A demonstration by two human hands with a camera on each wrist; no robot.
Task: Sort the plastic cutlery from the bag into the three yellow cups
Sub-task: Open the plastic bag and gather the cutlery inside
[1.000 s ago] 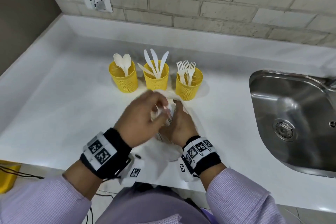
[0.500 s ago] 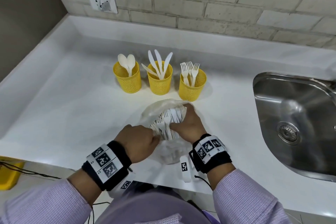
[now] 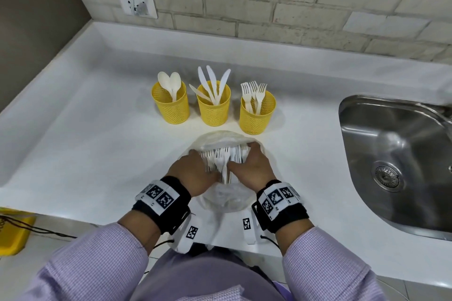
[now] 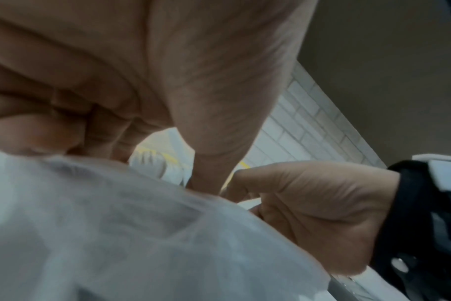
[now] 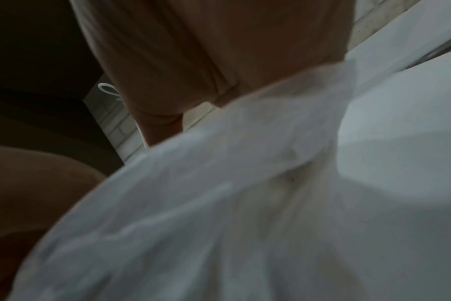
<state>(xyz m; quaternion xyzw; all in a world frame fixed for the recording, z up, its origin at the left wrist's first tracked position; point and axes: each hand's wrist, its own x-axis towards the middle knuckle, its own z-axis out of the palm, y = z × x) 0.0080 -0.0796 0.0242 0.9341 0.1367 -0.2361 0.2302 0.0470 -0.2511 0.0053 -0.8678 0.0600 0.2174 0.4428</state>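
Thin plastic bag (image 3: 221, 199) is gripped at its mouth by left hand (image 3: 195, 173) and right hand (image 3: 252, 171) | mouth is spread so cutlery (image 3: 223, 161) can be reached | yellow cups (image 3: 214, 105) are kept close behind on desk (image 3: 85, 149)

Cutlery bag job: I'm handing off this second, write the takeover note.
Left hand: grips the left side of the plastic bag, holding its mouth open.
Right hand: grips the right side, thumb on the bundle of white cutlery inside; forks show on top.
Cups stand in a row behind the bag: left cup holds two spoons, middle cup four knives, right cup about four forks.
Done: sorting begun, each cup has its kind.
Left: the bag's bundle; nothing lifted out at this moment.
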